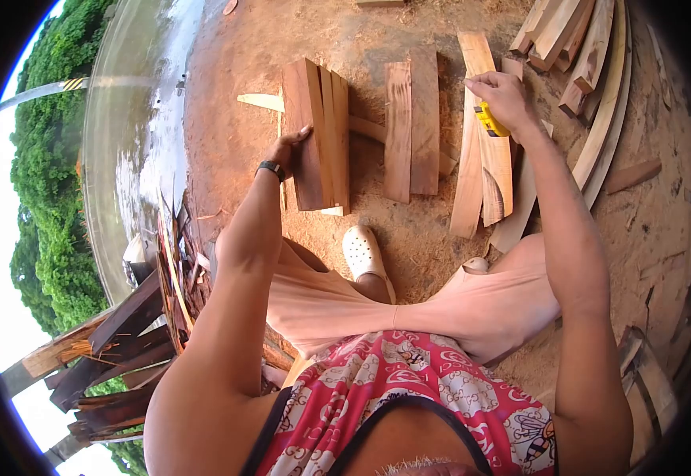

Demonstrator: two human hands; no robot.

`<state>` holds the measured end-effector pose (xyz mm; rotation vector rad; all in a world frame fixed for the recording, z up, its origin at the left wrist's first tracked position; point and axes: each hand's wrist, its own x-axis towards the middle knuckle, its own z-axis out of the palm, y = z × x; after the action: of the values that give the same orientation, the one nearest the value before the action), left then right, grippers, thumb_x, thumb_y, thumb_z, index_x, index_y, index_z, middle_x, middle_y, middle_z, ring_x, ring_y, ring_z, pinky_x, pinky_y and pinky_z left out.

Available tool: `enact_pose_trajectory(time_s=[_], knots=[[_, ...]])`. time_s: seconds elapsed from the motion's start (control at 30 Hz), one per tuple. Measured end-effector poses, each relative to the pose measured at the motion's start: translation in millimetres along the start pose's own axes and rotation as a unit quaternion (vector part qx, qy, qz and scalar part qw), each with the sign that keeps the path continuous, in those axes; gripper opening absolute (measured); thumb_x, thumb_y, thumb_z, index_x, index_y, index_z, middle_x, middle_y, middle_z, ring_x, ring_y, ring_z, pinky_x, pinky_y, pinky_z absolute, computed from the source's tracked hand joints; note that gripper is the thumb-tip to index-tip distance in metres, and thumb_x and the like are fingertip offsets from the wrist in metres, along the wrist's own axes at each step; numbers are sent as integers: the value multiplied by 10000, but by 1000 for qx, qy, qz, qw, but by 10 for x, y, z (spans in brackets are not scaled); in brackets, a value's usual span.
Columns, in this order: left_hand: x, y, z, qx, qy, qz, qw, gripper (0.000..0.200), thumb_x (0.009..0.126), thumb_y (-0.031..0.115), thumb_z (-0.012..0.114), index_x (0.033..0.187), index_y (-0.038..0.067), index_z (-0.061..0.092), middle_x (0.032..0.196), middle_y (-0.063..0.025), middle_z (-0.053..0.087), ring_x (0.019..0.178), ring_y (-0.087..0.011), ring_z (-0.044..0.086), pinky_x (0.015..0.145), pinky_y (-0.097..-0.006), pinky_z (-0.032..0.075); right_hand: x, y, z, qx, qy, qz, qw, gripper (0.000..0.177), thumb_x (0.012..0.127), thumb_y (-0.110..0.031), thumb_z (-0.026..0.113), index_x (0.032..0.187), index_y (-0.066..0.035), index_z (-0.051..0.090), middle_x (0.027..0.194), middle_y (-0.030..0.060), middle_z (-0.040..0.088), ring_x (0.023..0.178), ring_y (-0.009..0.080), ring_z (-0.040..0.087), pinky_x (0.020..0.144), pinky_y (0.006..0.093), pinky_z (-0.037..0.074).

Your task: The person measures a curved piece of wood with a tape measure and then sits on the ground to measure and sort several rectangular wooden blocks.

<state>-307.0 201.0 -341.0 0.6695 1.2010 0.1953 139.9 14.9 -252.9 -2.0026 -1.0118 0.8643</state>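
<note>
My left hand [286, 148], with a dark watch on the wrist, grips the left side of a stack of wooden planks [310, 135]. Its thumb lies on the face of the nearest plank, and the other fingers are partly hidden. In my right hand [505, 99] is a yellow tape measure [490, 120], with my fingers closed around it. That hand is over a long light board [472, 166] lying on the ground. Between my hands lie two reddish planks [411, 127], side by side across another piece of wood.
Several long timbers [591, 71] are piled at the upper right. Dark scrap wood [135, 349] is heaped at the lower left. A white clog [363, 252] is on my foot on the sawdust-covered ground. Wet pavement [151, 135] runs along the left.
</note>
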Motion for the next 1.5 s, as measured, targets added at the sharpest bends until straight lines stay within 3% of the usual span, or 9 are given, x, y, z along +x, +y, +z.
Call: enact_pose_trajectory(time_s=[0.17, 0.27, 0.5, 0.77, 0.97, 1.07, 1.2, 1.27, 1.5], knots=[[-1, 63, 132, -11, -18, -2, 1000, 545, 920, 321, 609, 1379, 33, 557, 1347, -76, 611, 1166, -205, 592, 1082, -331, 383, -18, -11, -19, -14, 7, -9, 1000, 442, 876, -446, 694, 1014, -28, 743, 858, 84, 716, 789, 150, 664, 775, 317, 522], [-12, 36, 365, 102, 22, 74, 992, 449, 910, 263, 652, 1290, 24, 645, 1281, -73, 659, 1157, -196, 602, 1076, -322, 383, 41, 20, 20, -6, -5, 1, 1000, 438, 875, -441, 697, 1017, -30, 742, 864, 86, 720, 796, 151, 668, 779, 316, 521], [-30, 7, 420, 213, 64, 130, 966, 450, 873, 351, 700, 1197, 39, 717, 1215, -120, 687, 1089, -195, 637, 982, -313, 452, 35, -122, 174, -13, -48, 0, 999, 423, 870, -430, 705, 990, -26, 741, 871, 85, 727, 794, 152, 673, 749, 313, 527], [-65, 59, 156, 37, 73, 56, 995, 442, 906, 314, 665, 1210, -7, 662, 1132, -101, 701, 977, -198, 666, 910, -294, 493, -44, -225, 348, 19, -101, 16, 995, 417, 894, -403, 689, 1044, -15, 724, 949, 101, 721, 775, 155, 668, 740, 322, 528], [-68, 59, 140, 53, 104, 23, 993, 453, 913, 290, 657, 1250, -12, 641, 1174, -91, 692, 1010, -180, 660, 939, -292, 484, -267, -495, 1032, 112, -321, 103, 935, 393, 911, -319, 710, 1141, -1, 693, 972, 119, 702, 752, 122, 637, 672, 275, 548], [-75, 53, 166, 56, 108, 53, 991, 476, 929, 240, 635, 1332, -10, 596, 1308, -57, 638, 1171, -158, 602, 1042, -282, 431, -381, -461, 1500, 157, -402, 88, 898, 477, 878, -321, 737, 1212, 10, 658, 962, 140, 687, 769, 146, 657, 687, 283, 552], [-152, 33, 206, 3, 68, 28, 997, 463, 937, 220, 621, 1340, -5, 592, 1325, -58, 628, 1198, -159, 589, 1055, -277, 421, -464, -512, 2273, 205, -392, 121, 889, 589, 853, -337, 758, 1282, 34, 599, 1041, 139, 692, 886, 174, 640, 857, 313, 517], [-129, 67, 194, -7, 60, 48, 997, 447, 937, 196, 618, 1329, -19, 596, 1305, -75, 639, 1175, -172, 603, 1046, -284, 432, -420, -544, 2706, 237, -281, 100, 925, 666, 814, -342, 776, 1328, 21, 558, 1118, 143, 666, 990, 194, 619, 924, 329, 475], [-89, 98, 100, 22, 19, 66, 997, 392, 928, 175, 634, 1249, -50, 643, 1219, -106, 679, 1073, -184, 650, 978, -313, 489, -281, -687, 3028, 258, -291, 102, 916, 692, 781, -260, 732, 1370, 1, 482, 1136, 135, 638, 985, 187, 606, 870, 321, 489]])
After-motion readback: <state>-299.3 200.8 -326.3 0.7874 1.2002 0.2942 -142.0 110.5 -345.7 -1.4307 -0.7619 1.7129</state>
